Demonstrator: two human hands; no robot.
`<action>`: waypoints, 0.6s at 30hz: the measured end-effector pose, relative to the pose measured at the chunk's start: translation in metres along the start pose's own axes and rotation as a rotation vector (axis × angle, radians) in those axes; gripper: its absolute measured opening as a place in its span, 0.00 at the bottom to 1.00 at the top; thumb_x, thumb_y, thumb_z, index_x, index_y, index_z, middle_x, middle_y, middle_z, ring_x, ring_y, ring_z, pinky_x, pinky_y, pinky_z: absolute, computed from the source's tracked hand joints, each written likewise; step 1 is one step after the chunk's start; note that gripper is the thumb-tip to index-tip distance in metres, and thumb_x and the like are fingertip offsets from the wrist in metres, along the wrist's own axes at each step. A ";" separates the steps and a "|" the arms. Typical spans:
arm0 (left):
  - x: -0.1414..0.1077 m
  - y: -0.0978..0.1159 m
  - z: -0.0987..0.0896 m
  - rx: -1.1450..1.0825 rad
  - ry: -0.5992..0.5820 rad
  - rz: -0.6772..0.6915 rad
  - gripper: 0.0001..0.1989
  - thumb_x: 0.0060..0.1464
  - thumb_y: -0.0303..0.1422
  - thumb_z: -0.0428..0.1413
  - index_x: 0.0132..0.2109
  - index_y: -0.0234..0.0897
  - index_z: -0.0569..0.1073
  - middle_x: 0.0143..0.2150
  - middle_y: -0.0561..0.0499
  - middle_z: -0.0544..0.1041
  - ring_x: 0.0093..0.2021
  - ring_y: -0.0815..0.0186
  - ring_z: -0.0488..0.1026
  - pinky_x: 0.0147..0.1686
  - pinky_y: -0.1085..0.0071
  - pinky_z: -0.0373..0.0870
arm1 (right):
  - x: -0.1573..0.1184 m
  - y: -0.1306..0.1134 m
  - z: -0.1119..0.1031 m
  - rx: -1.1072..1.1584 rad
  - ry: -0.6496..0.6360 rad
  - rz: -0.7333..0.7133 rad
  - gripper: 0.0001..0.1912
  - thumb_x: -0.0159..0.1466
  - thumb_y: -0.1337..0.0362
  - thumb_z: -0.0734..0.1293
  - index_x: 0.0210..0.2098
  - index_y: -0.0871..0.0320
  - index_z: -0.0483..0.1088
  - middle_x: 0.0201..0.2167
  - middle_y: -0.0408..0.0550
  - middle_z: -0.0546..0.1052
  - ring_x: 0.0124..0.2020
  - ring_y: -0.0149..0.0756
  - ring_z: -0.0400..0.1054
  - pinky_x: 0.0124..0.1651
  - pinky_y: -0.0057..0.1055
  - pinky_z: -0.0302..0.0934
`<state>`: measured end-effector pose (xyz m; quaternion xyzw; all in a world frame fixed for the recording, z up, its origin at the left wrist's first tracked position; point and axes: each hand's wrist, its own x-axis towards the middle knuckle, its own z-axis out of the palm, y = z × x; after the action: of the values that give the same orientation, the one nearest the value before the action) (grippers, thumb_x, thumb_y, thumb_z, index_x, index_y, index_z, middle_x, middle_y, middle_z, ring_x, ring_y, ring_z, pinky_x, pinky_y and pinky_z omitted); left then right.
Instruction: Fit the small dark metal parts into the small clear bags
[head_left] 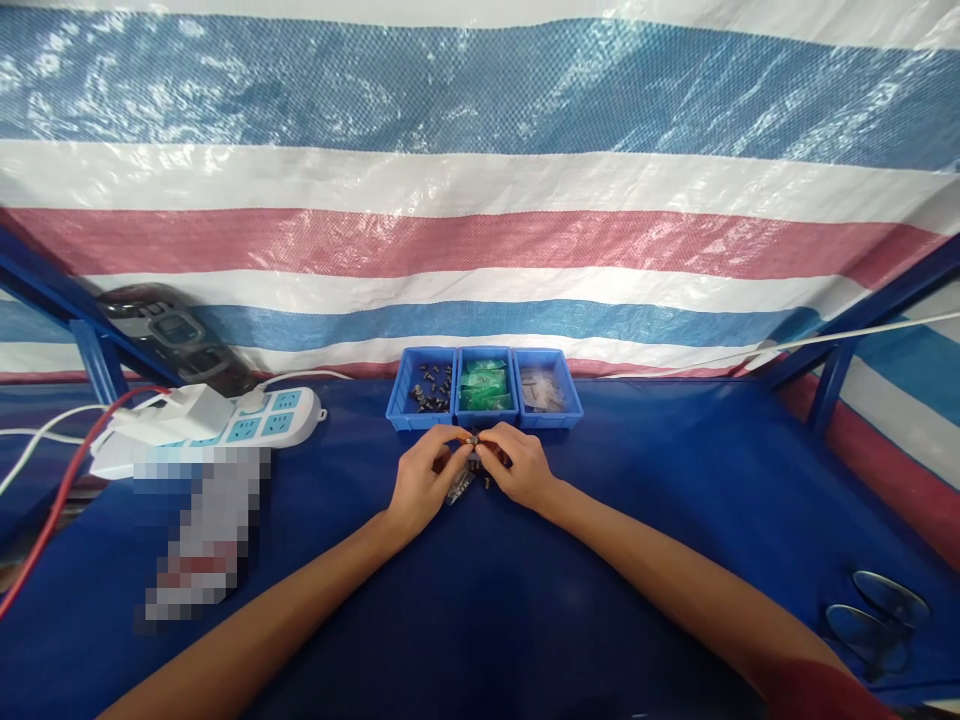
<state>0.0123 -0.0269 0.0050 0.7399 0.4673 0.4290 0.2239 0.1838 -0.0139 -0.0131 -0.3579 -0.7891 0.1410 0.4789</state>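
My left hand (429, 478) and my right hand (517, 464) meet just in front of the bins, fingers pinched together on a small dark piece (473, 441) between their tips. The piece is too small to identify. Under the fingers lie a small clear bag (459, 486) and a few small metal parts (487, 483), partly hidden by my hands. Behind them, three blue bins stand side by side: the left bin (421, 421) holds dark screw-like parts, the middle bin (486, 415) green packets, and the right bin (551, 420) clear packets.
A white power strip (281, 418) with plugs and cables lies at the left, beside a blurred object (214, 520). Behind it is a dark device (176, 328). Eyeglasses (870, 625) rest at the right. Blue frame bars flank the table, with a striped sheet (480, 240) behind.
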 end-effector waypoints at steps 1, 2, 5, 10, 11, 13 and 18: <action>0.000 0.001 0.000 -0.003 0.012 0.002 0.09 0.58 0.36 0.52 0.42 0.38 0.72 0.39 0.52 0.75 0.22 0.76 0.67 0.24 0.78 0.65 | 0.000 0.000 0.000 -0.013 -0.009 0.008 0.10 0.67 0.64 0.58 0.39 0.60 0.69 0.26 0.45 0.69 0.23 0.29 0.62 0.27 0.26 0.59; -0.001 0.002 -0.001 -0.009 0.027 0.002 0.08 0.58 0.36 0.52 0.42 0.38 0.72 0.40 0.51 0.75 0.21 0.76 0.67 0.24 0.78 0.65 | 0.000 0.001 0.000 -0.021 -0.014 0.015 0.10 0.67 0.64 0.58 0.38 0.60 0.70 0.26 0.45 0.69 0.23 0.29 0.62 0.27 0.26 0.59; -0.002 0.003 -0.001 -0.018 0.062 -0.013 0.08 0.57 0.35 0.53 0.41 0.37 0.72 0.41 0.51 0.77 0.20 0.77 0.65 0.23 0.78 0.64 | 0.001 0.001 0.000 -0.024 -0.022 0.031 0.11 0.67 0.64 0.57 0.39 0.59 0.70 0.26 0.46 0.69 0.24 0.30 0.63 0.28 0.27 0.59; -0.003 0.003 -0.002 -0.004 0.057 -0.020 0.08 0.57 0.35 0.53 0.42 0.37 0.73 0.36 0.52 0.76 0.20 0.76 0.66 0.23 0.78 0.64 | 0.001 0.000 0.000 -0.020 -0.007 0.027 0.11 0.67 0.65 0.56 0.39 0.59 0.70 0.27 0.47 0.70 0.25 0.30 0.64 0.29 0.27 0.60; -0.003 0.003 -0.002 -0.001 0.058 -0.011 0.08 0.57 0.35 0.53 0.42 0.37 0.73 0.36 0.52 0.76 0.22 0.75 0.68 0.25 0.77 0.66 | 0.001 0.000 0.000 -0.019 -0.005 0.027 0.11 0.67 0.65 0.56 0.39 0.59 0.70 0.27 0.47 0.70 0.25 0.30 0.64 0.29 0.27 0.60; -0.002 0.002 -0.002 -0.002 0.058 0.008 0.09 0.58 0.35 0.52 0.43 0.38 0.74 0.38 0.50 0.76 0.27 0.72 0.71 0.29 0.76 0.69 | 0.001 -0.001 -0.001 -0.013 0.001 0.027 0.11 0.68 0.65 0.56 0.39 0.59 0.70 0.28 0.47 0.71 0.25 0.30 0.64 0.29 0.27 0.60; -0.001 -0.001 0.000 -0.064 0.020 -0.046 0.11 0.59 0.36 0.51 0.46 0.38 0.72 0.40 0.50 0.76 0.31 0.70 0.75 0.33 0.76 0.71 | 0.000 -0.001 -0.001 0.018 0.002 0.025 0.11 0.67 0.64 0.57 0.43 0.59 0.68 0.28 0.47 0.71 0.25 0.30 0.65 0.29 0.27 0.61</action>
<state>0.0116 -0.0276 0.0035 0.7170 0.4724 0.4458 0.2529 0.1842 -0.0145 -0.0116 -0.3633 -0.7830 0.1537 0.4809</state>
